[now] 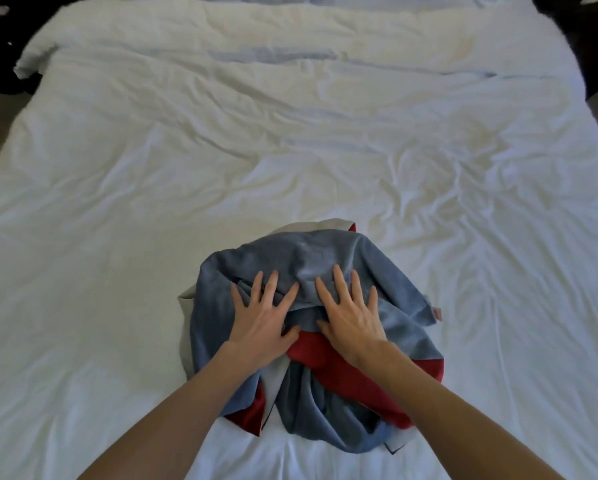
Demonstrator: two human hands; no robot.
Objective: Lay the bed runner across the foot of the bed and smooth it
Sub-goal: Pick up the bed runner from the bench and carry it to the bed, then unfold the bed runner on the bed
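The bed runner (311, 271) sat bunched in a blue, red and grey heap near the foot of the bed (117, 202), nothing spread yet. Left hand (261, 318) and right hand (351, 315) pressed flat on it, fingers splayed.

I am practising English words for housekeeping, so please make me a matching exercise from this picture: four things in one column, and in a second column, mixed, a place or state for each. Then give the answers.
1. left hand
2. right hand
3. bed runner
4. white duvet

A. wrinkled, spread over the bed
B. pressed flat on the right half of the heap
C. bunched in a heap, not yet laid out
D. pressed flat on the left half of the heap

Pairs: 1-D, 2-B, 3-C, 4-A
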